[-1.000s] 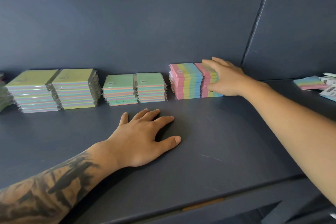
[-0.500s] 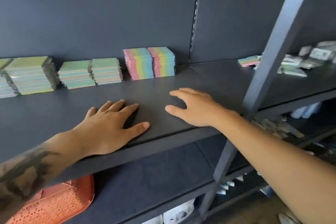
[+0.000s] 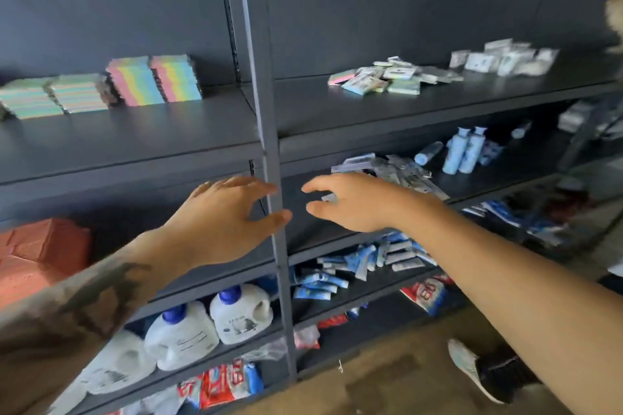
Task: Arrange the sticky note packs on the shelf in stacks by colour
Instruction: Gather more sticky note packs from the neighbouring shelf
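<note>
From the head view, both hands hang in the air in front of the shelf unit, lower than the shelf (image 3: 135, 141) that carries the packs. The left hand (image 3: 222, 216) has its fingers spread and loose, holding nothing; the right hand (image 3: 357, 202) is likewise released, fingers slightly bent, empty. Between them stands the grey upright post (image 3: 266, 131). On the shelf's left bay, against the back edge, sit the sorted stacks (image 3: 153, 79): two rainbow stacks side by side, touching, and flatter pastel stacks beside them toward the left edge. In the right bay, near the back edge, lies a loose heap of unsorted packs (image 3: 381, 77), jumbled and overlapping, with white packets (image 3: 502, 59) farther right. The packs look light, flat and stiff enough to lift whole, though their wrap is probably slick. A pinch across two opposite edges, thumb on one side and fingers on the other, should hold one squarely for stacking.
</note>
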The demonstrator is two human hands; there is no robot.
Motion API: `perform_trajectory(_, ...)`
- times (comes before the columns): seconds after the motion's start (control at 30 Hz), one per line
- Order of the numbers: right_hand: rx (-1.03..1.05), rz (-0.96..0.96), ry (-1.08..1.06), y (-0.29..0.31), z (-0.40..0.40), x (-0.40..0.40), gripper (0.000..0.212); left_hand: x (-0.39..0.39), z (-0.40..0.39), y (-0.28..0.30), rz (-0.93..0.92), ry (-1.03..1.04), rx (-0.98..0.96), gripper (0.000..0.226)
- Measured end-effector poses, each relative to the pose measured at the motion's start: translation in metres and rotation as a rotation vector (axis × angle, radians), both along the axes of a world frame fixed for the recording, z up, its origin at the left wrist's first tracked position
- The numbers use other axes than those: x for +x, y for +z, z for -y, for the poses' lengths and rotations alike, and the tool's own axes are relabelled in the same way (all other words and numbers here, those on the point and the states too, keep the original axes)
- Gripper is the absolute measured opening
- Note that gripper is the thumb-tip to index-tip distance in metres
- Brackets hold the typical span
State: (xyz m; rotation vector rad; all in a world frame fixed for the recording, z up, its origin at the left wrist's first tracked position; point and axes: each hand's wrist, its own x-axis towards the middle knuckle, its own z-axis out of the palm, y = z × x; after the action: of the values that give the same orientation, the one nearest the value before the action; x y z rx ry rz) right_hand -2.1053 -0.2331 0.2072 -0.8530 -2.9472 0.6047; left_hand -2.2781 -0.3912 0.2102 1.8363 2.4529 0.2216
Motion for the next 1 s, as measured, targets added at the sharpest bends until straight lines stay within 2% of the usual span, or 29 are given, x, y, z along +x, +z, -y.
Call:
perform_trajectory(0.1, 0.001, 0.047, -0.052, 0.009, -0.036, 0.042, 0.040, 0.043, -0.036, 0.014, 0.019, -0.026, 0.028, 0.062)
perform_trajectory(0.33, 0.006, -0.137, -0.212, 0.017, -0.141, 0.092, 0.027, 0.074, -0.166, 0.042, 0.034, -0.037, 0.116, 0.056)
perform_trajectory(0.53, 0.141, -0.248, -0.321, 0.035, -0.264, 0.079, 0.041, 0.057, -0.312, 0.044, 0.043, 0.001, 0.132, 0.067)
perform_trajectory(0.73, 0.286, -0.214, -0.363, 0.054, -0.403, 0.023, 0.049, 0.008, -0.441, 0.040, 0.002, 0.127, 0.118, 0.084)
perform_trajectory(0.87, 0.374, -0.172, -0.389, 0.062, -0.473, -0.010, 0.054, -0.017, -0.485, 0.035, -0.051, 0.129, 0.090, 0.076)
perform_trajectory(1.0, 0.399, -0.048, -0.367, 0.058, -0.513, -0.028, 0.063, -0.022, -0.503, 0.022, -0.051, 0.113, 0.128, 0.062)
